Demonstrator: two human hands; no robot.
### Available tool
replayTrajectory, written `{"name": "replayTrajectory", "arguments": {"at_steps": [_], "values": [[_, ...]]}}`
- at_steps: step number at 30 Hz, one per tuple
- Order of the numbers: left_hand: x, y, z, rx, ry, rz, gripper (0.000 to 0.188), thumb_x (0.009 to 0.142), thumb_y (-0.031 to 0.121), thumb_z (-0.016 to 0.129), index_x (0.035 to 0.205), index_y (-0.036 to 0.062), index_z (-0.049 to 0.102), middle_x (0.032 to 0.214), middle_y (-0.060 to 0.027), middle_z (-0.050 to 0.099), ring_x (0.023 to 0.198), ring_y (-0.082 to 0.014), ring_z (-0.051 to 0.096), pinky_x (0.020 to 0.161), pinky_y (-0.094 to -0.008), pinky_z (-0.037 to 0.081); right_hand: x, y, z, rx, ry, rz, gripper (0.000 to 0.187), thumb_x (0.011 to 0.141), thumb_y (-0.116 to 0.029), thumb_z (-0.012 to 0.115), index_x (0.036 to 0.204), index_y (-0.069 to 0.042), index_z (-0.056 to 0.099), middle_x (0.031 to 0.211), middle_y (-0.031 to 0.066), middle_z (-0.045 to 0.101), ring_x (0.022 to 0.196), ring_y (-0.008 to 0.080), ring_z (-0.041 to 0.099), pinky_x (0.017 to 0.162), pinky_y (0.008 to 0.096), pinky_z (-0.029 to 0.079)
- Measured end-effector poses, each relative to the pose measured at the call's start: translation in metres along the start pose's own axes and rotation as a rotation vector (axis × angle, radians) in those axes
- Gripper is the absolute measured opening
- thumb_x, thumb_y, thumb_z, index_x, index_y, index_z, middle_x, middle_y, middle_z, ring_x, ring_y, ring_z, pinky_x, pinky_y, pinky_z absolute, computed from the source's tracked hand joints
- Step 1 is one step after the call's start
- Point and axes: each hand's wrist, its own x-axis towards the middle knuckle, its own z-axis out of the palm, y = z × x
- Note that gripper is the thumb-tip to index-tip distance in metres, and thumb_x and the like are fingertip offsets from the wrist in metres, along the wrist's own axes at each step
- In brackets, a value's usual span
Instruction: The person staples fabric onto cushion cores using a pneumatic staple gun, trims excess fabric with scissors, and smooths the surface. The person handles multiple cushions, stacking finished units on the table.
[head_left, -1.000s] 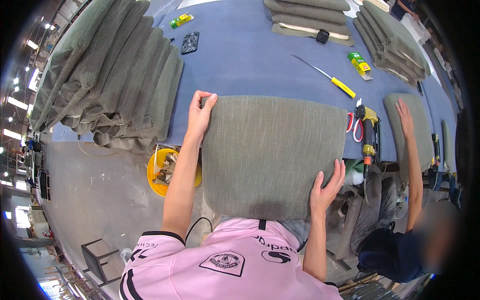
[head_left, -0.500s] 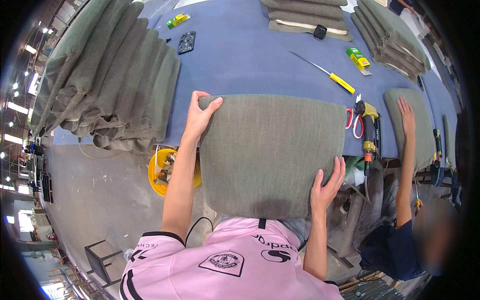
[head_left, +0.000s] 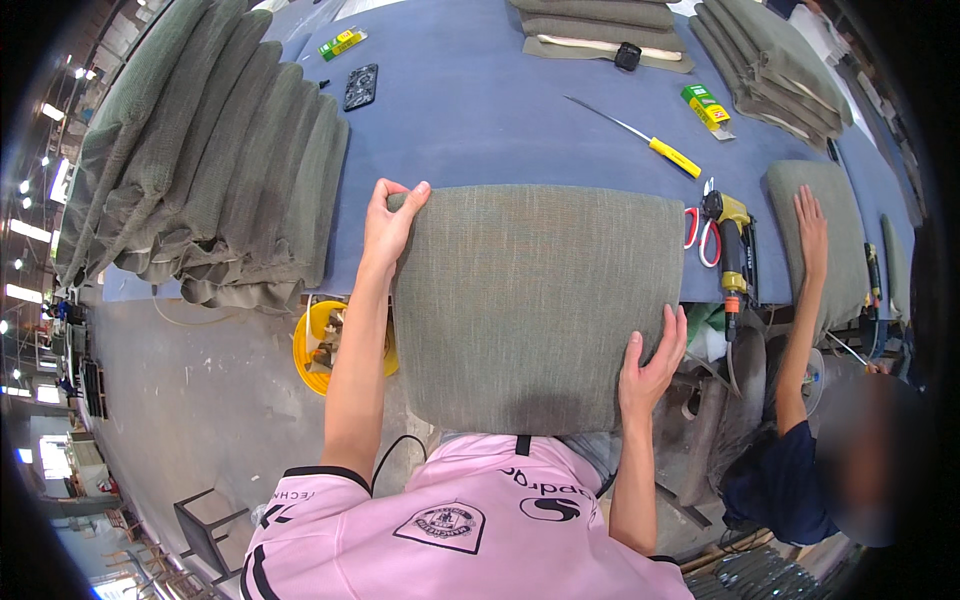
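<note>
A grey-green upholstered cushion [head_left: 540, 300] rests between my body and the table, its far part over the table's edge. At its far left corner my left hand [head_left: 390, 225] is closed, with the thumb on top and fingers curled behind. My right hand [head_left: 652, 365] lies against the near right edge, its thumb and fingers stretched apart on the fabric. Just right of the cushion lie red-handled scissors [head_left: 710, 243] and a yellow-and-black pneumatic staple gun [head_left: 735, 245], partly overlapping in view.
The blue table [head_left: 470, 110] bears stacked green covers [head_left: 230, 170], a phone [head_left: 361, 87], a yellow-handled screwdriver [head_left: 673, 157] and a green-yellow box [head_left: 707, 110]. A yellow bucket [head_left: 312, 375] stands below. At right, a co-worker's hand [head_left: 812, 232] presses another cushion [head_left: 790, 210].
My view has shifted slightly, moving the table things a little up and left. Both my hands keep nearly the same places on the cushion. The co-worker's screwdriver has changed angle.
</note>
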Motion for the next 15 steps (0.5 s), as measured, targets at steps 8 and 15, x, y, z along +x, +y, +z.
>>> {"name": "replayTrajectory", "arguments": {"at_steps": [8, 15], "values": [[0.0063, -0.0061, 0.0006, -0.007, 0.01, 0.001, 0.049, 0.099, 0.055, 0.085, 0.102, 0.0129, 0.059, 0.093, -0.0016, 0.066, 0.091, -0.0143, 0.062, 0.085, -0.0356, 0.052, -0.0005, 0.001, -0.0001, 0.017, -0.007, 0.012, 0.066, 0.104, -0.018, 0.072, 0.165, -0.008, 0.05, 0.173, 0.022, 0.042, 0.158, 0.0435, 0.041, 0.13, 0.0556, 0.033], [0.0038, 0.0011, 0.002, -0.033, 0.002, -0.025, 0.05, 0.097, 0.056, 0.087, 0.1, 0.0129, 0.061, 0.093, -0.0021, 0.066, 0.091, -0.0141, 0.062, 0.084, -0.0351, 0.051, -0.0003, 0.0008, -0.0015, 0.017, -0.011, 0.011, 0.066, 0.104, -0.018, 0.072, 0.166, -0.007, 0.05, 0.173, 0.022, 0.043, 0.158, 0.0431, 0.041, 0.13, 0.0553, 0.034]]}}
